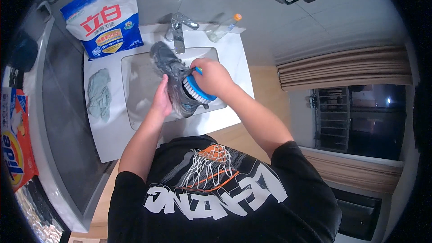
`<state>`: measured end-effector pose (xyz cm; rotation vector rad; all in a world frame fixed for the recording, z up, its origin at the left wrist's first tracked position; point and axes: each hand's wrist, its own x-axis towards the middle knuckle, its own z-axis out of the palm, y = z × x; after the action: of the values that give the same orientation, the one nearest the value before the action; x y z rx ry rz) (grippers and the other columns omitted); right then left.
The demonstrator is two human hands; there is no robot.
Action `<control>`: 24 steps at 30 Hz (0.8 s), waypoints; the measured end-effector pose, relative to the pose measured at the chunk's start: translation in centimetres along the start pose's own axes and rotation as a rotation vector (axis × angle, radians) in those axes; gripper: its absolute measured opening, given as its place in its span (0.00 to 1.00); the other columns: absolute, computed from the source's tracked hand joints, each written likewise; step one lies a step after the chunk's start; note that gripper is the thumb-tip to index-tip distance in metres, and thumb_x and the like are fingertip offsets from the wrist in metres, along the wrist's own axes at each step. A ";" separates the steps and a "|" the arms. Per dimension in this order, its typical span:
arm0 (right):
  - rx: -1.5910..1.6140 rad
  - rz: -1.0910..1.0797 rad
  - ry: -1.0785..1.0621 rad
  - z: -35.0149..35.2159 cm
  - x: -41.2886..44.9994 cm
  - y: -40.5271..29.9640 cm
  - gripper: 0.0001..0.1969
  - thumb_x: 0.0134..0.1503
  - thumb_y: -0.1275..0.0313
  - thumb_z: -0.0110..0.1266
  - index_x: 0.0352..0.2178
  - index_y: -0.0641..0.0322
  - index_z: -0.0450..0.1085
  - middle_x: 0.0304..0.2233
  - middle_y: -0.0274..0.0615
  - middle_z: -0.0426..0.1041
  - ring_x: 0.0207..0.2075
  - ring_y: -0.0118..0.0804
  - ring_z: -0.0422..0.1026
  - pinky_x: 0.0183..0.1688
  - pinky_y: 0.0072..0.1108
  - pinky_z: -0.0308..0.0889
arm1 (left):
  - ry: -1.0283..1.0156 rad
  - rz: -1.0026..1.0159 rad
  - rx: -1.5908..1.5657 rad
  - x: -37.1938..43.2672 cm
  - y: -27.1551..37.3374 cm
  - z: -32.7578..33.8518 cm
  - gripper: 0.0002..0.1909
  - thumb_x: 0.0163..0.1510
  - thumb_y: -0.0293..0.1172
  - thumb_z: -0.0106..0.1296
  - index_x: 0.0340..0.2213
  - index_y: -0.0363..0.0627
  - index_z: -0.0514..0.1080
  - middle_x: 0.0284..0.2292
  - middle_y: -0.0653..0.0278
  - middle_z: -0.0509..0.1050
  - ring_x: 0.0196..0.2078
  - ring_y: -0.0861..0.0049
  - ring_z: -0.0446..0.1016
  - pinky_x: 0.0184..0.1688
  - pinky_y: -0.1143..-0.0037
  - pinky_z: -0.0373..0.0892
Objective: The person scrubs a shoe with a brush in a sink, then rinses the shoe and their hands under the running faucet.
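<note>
A wet dark grey shoe (167,61) is held over the white washbasin (140,91), its toe towards the tap and its heel towards me. My left hand (162,98) supports the shoe from the left, thumb up along its side; the other fingers are mostly hidden. Gripped in my right hand (212,77) is a blue scrubbing brush (199,89) with white bristles. Those bristles lie against the shoe's right side, near the ankle opening. Whitish suds or wet streaks show on the shoe's upper.
A chrome tap (178,32) stands behind the basin. To its left is a blue-and-white laundry detergent bag (106,23); to its right, a clear bottle (224,28) with an orange cap. A crumpled pale green cloth (99,94) lies on the left of the white countertop (104,145).
</note>
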<state>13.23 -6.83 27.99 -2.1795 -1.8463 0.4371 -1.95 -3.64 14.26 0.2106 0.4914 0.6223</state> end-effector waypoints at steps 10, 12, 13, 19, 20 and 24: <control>0.002 0.003 0.035 0.9 -0.8 1.4 0.09 0.50 0.70 0.53 0.34 0.57 0.72 0.33 0.49 0.73 0.34 0.53 0.73 0.38 0.37 0.69 | 0.202 0.981 1.632 -0.8 0.5 2.7 0.30 0.35 0.29 0.58 0.45 0.42 0.63 0.44 0.50 0.63 0.45 0.52 0.67 0.47 0.64 0.66; 0.015 0.004 0.049 0.5 -0.8 1.6 0.09 0.50 0.70 0.54 0.34 0.57 0.72 0.33 0.49 0.73 0.34 0.53 0.73 0.38 0.37 0.69 | 0.104 0.863 1.627 -0.9 0.7 3.9 0.25 0.35 0.27 0.56 0.40 0.41 0.65 0.43 0.49 0.65 0.45 0.52 0.67 0.46 0.65 0.67; 0.034 0.007 0.041 0.3 -0.6 1.7 0.09 0.49 0.70 0.54 0.34 0.57 0.72 0.33 0.50 0.73 0.35 0.53 0.73 0.39 0.37 0.69 | 0.099 0.865 1.633 -1.0 0.8 4.2 0.25 0.35 0.27 0.56 0.40 0.41 0.65 0.43 0.49 0.65 0.45 0.52 0.67 0.46 0.65 0.67; 0.121 0.035 -0.066 0.2 -0.7 2.9 0.10 0.49 0.70 0.54 0.34 0.58 0.73 0.34 0.52 0.73 0.36 0.54 0.73 0.41 0.37 0.68 | 0.262 0.539 1.930 -0.3 1.0 6.5 0.18 0.40 0.29 0.55 0.36 0.39 0.66 0.39 0.49 0.68 0.40 0.51 0.71 0.39 0.62 0.69; 0.117 0.052 -0.042 0.4 -0.8 3.1 0.10 0.49 0.71 0.53 0.34 0.60 0.72 0.34 0.53 0.73 0.36 0.54 0.72 0.40 0.37 0.68 | 0.264 0.460 2.044 -0.2 1.1 6.6 0.16 0.42 0.29 0.53 0.35 0.38 0.67 0.38 0.48 0.69 0.38 0.51 0.72 0.39 0.61 0.70; 0.051 0.114 -0.019 0.8 -1.1 3.0 0.09 0.50 0.72 0.51 0.33 0.60 0.71 0.34 0.53 0.72 0.36 0.55 0.72 0.39 0.37 0.68 | 0.241 0.440 2.064 0.1 0.9 6.3 0.15 0.42 0.28 0.53 0.34 0.36 0.67 0.37 0.48 0.69 0.38 0.51 0.72 0.39 0.61 0.70</control>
<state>15.49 -8.46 26.18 -2.2614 -1.7065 0.5230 0.80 -3.12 20.01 2.2542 1.1935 0.3228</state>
